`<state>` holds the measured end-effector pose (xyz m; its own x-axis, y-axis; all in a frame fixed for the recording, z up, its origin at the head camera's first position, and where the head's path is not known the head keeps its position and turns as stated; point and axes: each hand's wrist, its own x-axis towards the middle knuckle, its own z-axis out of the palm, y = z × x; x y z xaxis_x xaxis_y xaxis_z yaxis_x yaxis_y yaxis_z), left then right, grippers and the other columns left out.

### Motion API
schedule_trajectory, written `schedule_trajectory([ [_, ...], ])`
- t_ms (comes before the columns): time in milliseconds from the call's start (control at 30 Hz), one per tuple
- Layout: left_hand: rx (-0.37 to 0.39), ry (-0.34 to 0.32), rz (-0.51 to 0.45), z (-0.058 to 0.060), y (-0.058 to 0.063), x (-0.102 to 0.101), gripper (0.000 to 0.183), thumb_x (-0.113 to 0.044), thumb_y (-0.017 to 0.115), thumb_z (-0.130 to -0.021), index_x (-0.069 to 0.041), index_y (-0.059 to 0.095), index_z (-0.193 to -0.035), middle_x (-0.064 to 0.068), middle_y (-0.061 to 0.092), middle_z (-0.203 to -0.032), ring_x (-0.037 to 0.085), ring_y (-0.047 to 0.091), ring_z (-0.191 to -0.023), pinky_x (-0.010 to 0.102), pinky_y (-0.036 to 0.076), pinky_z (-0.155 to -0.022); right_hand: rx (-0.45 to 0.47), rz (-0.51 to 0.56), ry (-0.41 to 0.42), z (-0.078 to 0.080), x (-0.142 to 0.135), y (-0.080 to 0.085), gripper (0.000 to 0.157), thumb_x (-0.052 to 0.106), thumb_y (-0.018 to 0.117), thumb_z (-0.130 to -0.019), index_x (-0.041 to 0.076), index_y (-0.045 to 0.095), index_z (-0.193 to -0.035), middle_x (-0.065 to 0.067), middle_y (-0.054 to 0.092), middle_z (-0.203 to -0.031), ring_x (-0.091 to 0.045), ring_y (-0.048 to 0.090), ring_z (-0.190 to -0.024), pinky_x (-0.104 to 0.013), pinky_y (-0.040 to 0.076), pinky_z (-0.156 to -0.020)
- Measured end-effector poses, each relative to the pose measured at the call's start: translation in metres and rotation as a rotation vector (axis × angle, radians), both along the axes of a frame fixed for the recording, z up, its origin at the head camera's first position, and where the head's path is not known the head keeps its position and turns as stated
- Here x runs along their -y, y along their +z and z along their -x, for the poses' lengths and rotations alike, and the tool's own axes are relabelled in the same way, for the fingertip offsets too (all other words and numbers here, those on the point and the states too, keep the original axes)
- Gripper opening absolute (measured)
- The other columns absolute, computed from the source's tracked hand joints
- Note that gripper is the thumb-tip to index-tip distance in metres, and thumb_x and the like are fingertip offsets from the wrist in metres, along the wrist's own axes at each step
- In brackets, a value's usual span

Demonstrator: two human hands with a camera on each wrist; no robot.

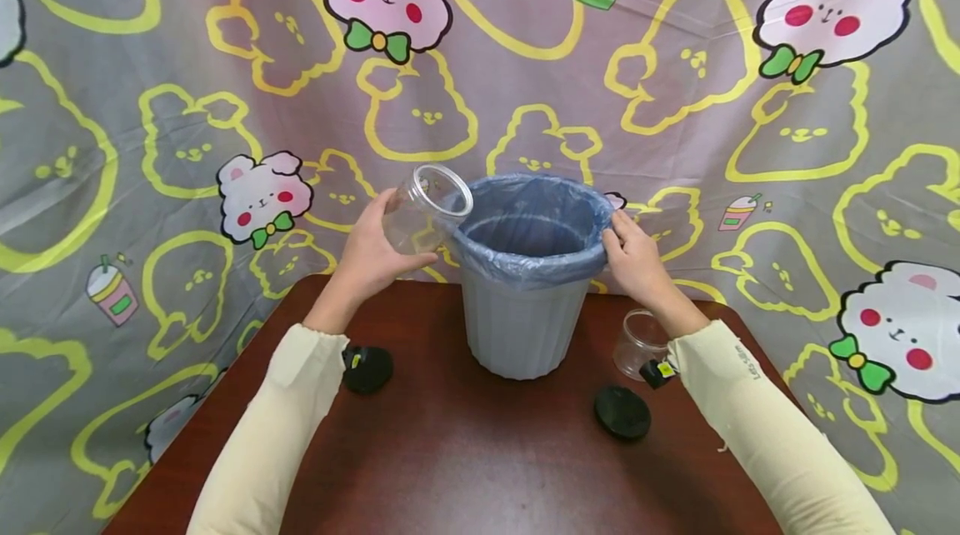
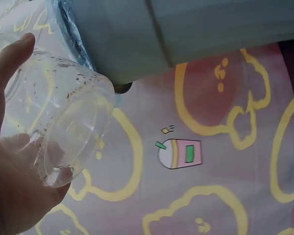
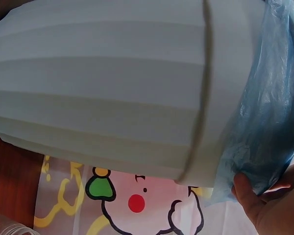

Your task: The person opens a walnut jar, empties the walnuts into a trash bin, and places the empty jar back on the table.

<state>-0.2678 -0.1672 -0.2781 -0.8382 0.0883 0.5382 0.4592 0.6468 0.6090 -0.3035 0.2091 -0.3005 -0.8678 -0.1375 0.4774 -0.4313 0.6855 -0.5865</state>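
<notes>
My left hand [image 1: 372,245] grips a clear plastic jar [image 1: 411,222], tilted with its uncapped mouth toward the bin's rim. Brown specks cling to the wall of this jar [image 2: 73,93] in the left wrist view. The grey ribbed trash bin [image 1: 525,327] stands upright on the table, lined with a blue plastic bag [image 1: 525,268] folded over its rim. On the right side, my right hand [image 1: 636,258] pinches the bag-covered rim, the thumb on the outside of the bag [image 3: 264,132] in the right wrist view.
Another clear jar [image 1: 636,352] stands on the table below the right forearm. One black lid [image 1: 622,412] lies in front of it, and a second black lid [image 1: 371,372] lies at the left. Behind the brown table [image 1: 480,468] hangs a patterned curtain [image 1: 525,85].
</notes>
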Motion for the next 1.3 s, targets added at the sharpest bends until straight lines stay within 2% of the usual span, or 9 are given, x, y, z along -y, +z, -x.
schedule_trajectory([
  [133,0.019,-0.020,-0.083,-0.002,-0.009,0.005,0.099,-0.033,0.089,-0.061,-0.014,0.034,-0.141,0.008,0.045,-0.137,0.026,0.041,-0.123,0.054,0.034,-0.099,-0.005,0.001,0.001,0.000,0.000,0.000,0.053,0.024,0.036,-0.101,-0.010,0.031,-0.141,-0.024,0.025,-0.149,-0.036,0.021,-0.138,-0.045,0.018,-0.111],
  [300,0.055,-0.025,-0.134,-0.004,-0.020,0.008,0.105,-0.037,0.089,-0.060,-0.014,0.030,-0.144,0.008,0.044,-0.139,0.027,0.040,-0.123,0.053,0.034,-0.098,-0.012,-0.003,-0.004,0.000,0.000,0.001,0.053,0.024,0.036,-0.100,-0.010,0.031,-0.141,-0.024,0.025,-0.149,-0.036,0.022,-0.138,-0.045,0.018,-0.110],
  [567,0.070,-0.049,-0.168,-0.010,-0.040,0.012,0.106,-0.037,0.090,-0.058,-0.016,0.031,-0.144,0.009,0.046,-0.136,0.026,0.041,-0.122,0.053,0.033,-0.098,-0.014,-0.008,-0.003,-0.001,0.000,0.000,0.052,0.023,0.036,-0.100,-0.008,0.031,-0.142,-0.023,0.025,-0.149,-0.037,0.023,-0.137,-0.046,0.019,-0.110],
  [733,0.120,-0.087,-0.202,-0.016,-0.051,0.015,0.104,-0.034,0.089,-0.062,-0.017,0.028,-0.145,0.010,0.042,-0.139,0.029,0.038,-0.124,0.058,0.030,-0.100,-0.015,-0.013,-0.004,0.000,0.000,0.001,0.052,0.022,0.036,-0.100,-0.009,0.032,-0.141,-0.023,0.026,-0.149,-0.037,0.023,-0.137,-0.046,0.019,-0.110],
  [1000,0.198,-0.097,-0.223,-0.023,-0.065,0.020,0.104,-0.030,0.088,-0.064,-0.014,0.025,-0.145,0.010,0.037,-0.141,0.031,0.034,-0.127,0.058,0.030,-0.101,-0.024,-0.021,-0.006,0.000,0.000,0.000,0.051,0.022,0.037,-0.100,-0.008,0.032,-0.141,-0.023,0.026,-0.149,-0.038,0.023,-0.137,-0.046,0.019,-0.110],
  [1300,0.144,-0.135,-0.229,-0.026,-0.084,0.022,0.099,-0.022,0.090,-0.061,-0.010,0.033,-0.140,0.013,0.047,-0.129,0.032,0.044,-0.116,0.053,0.039,-0.093,-0.003,-0.026,0.003,-0.001,0.000,0.001,0.052,0.024,0.035,-0.101,-0.008,0.030,-0.142,-0.023,0.024,-0.150,-0.037,0.021,-0.138,-0.047,0.018,-0.110],
])
